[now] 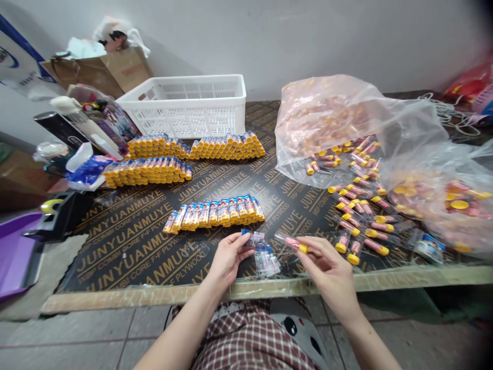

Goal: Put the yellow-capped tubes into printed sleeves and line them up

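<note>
- A dark, gold-lettered plywood table (215, 180) stretches before you, its pale wooden edge running along the near side.
- A white slatted basket (219, 121) stands at the far side, left of centre, against the wall.
- To the far right, a translucent plastic bag (335, 105) lies with its mouth toward you, full of yellow-capped tubes; a second plastic bag (419, 205) with more of them rests nearer, at the right.
- Stacks of wrapped tubes (150, 173) lie just in front of the basket, yellow ends facing you, while a shorter row of wrapped tubes (219, 211) lies nearer, beyond your left hand.
- Loose clear tubes (350, 226) with pink contents are scattered to the right, beyond your right hand.
- Your right hand (327, 264) pinches one capped tube (288, 240) by its yellow end, above the near edge, its clear end tilted left.
- Your left hand (227, 257) grips a small printed sleeve (257, 238) between thumb and fingers, apart from the tube.
- Between your hands, small printed wrappers (267, 263) lie on the near part of the table.
</note>
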The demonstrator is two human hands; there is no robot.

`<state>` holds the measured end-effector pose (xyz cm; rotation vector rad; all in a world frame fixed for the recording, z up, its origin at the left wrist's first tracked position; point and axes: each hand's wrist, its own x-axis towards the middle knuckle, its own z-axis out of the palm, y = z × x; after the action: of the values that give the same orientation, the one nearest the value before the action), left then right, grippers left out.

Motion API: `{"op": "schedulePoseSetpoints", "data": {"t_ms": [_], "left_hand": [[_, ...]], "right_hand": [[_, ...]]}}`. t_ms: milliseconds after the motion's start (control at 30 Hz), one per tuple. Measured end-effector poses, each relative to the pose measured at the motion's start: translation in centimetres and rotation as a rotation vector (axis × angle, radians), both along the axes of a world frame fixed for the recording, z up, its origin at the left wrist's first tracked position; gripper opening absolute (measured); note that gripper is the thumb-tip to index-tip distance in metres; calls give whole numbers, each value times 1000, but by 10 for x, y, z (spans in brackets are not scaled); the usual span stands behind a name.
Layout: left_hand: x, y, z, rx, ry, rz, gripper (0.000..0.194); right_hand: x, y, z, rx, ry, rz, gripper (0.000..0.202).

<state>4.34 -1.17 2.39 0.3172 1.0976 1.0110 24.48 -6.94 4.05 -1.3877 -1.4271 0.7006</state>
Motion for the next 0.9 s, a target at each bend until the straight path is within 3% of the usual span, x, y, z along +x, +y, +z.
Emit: {"op": "schedulePoseSetpoints", "data": {"t_ms": [100,400,600,900], "left_hand": [[0,0,-1,11,12,24,31],[-3,0,-3,45,70,77,35],[0,-2,0,127,101,66,35],[-1,-6,11,186,-5,-103,36]], "right_hand": [[-14,-9,-3,44,44,-14,21],[-25,-16,-12,234,-166,8,38],[-31,-14,-14,128,-120,134,34],[-32,-14,-22,30,24,226,28]]}}
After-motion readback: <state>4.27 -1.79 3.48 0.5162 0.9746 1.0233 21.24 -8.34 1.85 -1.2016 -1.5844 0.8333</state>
